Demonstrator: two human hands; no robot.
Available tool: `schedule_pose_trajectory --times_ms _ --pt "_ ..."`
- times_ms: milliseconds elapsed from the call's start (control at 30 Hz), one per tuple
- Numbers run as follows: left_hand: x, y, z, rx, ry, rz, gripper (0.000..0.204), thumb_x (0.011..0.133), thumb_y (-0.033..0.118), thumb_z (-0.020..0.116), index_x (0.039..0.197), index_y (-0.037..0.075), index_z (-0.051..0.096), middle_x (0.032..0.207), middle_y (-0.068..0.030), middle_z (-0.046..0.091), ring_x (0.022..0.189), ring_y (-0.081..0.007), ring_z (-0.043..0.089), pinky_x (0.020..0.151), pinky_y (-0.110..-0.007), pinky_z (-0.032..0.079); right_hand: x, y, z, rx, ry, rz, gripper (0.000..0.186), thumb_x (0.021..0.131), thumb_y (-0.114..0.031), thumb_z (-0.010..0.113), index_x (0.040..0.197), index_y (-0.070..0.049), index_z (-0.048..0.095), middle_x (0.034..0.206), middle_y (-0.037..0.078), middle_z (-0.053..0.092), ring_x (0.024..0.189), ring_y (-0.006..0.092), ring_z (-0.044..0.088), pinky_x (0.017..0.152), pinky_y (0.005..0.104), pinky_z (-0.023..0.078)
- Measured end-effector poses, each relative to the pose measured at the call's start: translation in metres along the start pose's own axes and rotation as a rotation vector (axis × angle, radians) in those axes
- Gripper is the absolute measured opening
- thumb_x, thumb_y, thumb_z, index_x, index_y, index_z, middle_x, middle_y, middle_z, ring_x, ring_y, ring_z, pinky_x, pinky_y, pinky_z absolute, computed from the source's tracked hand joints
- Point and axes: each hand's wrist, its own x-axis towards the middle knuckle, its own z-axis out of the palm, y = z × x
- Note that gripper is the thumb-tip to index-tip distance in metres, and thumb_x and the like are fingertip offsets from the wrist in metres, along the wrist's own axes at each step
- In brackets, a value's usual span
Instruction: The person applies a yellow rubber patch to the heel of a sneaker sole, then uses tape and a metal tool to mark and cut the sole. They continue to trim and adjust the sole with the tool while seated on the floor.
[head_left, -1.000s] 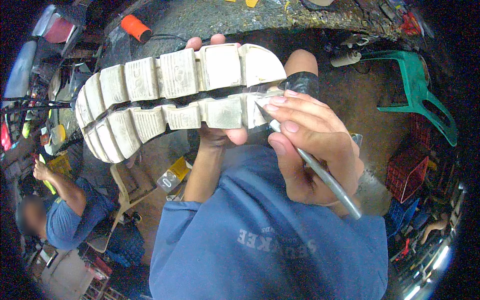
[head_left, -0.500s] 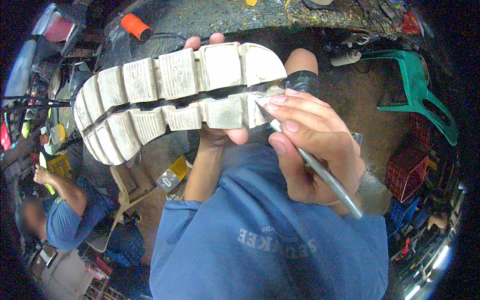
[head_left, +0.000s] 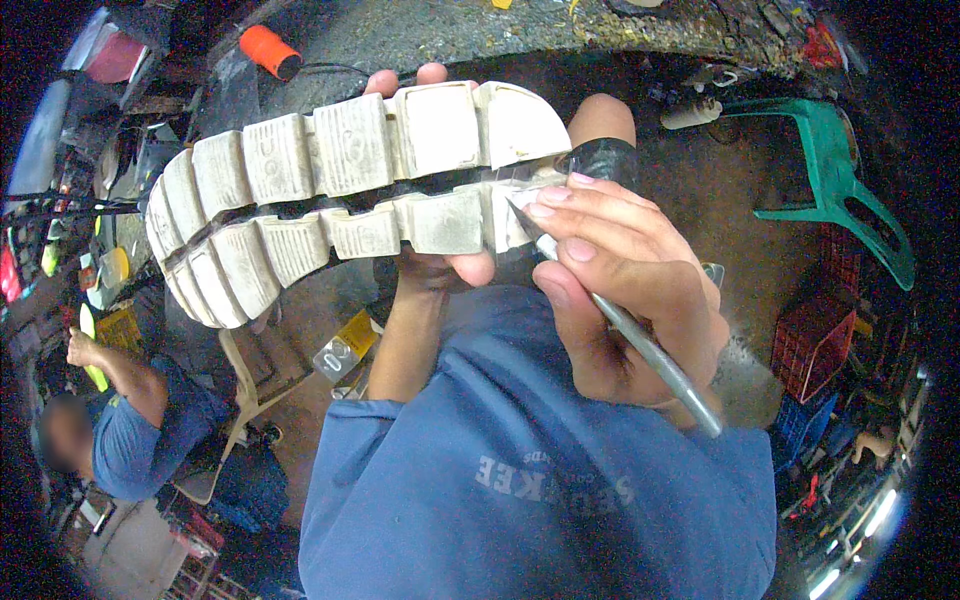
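Observation:
A white shoe sole (head_left: 347,150) with thick tread blocks and a dark groove along its middle lies tread up in my left hand (head_left: 432,272). My left fingertips show past its far edge and the thumb at its near edge; the palm is hidden underneath. My right hand (head_left: 640,285) pinches a slim silver craft knife (head_left: 645,348) with a knurled handle. Its dark pointed tip rests at the block on the sole's right end. Beside the tip, what looks like a thin piece of clear film (head_left: 508,182) lies under my right fingertips.
A worn workbench edge (head_left: 440,40) runs along the far side, with an orange cylinder (head_left: 270,52) on it. A green plastic chair (head_left: 830,160) and red crate (head_left: 815,345) stand to the right. At the left, another person (head_left: 150,420) in blue holds something yellow-green.
The sole has shifted very slightly left and up, and the knife and right hand have moved a touch with it. Both grips stay the same.

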Motion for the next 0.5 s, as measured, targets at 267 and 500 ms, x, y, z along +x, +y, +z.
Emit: schedule_pose_trajectory --times_ms 267,500 --pt "-0.0024 -0.0007 -0.0037 -0.048 0.0 -0.01 0.157 0.049 0.058 0.103 0.167 0.009 0.012 0.168 -0.0169 0.035 0.153 -0.0309 0.041 0.128 -0.046 0.037 0.0038 0.0009 -0.0006 -0.004 -0.031 0.016 0.03 0.094 0.003 0.074 0.116 0.001 0.055 0.109 0.029 0.076 0.108 0.0423 0.076 0.102 0.0577 0.057" --pt "0.0009 -0.0017 -0.0052 -0.004 0.001 0.01 0.157 0.05 0.059 0.103 0.167 0.009 0.012 0.168 -0.0168 0.035 0.152 -0.031 0.042 0.128 -0.046 0.037 0.0031 0.0022 0.0003 -0.004 -0.009 0.006 0.03 0.094 0.003 0.074 0.117 0.001 0.055 0.108 0.029 0.076 0.107 0.042 0.077 0.101 0.0581 0.058"
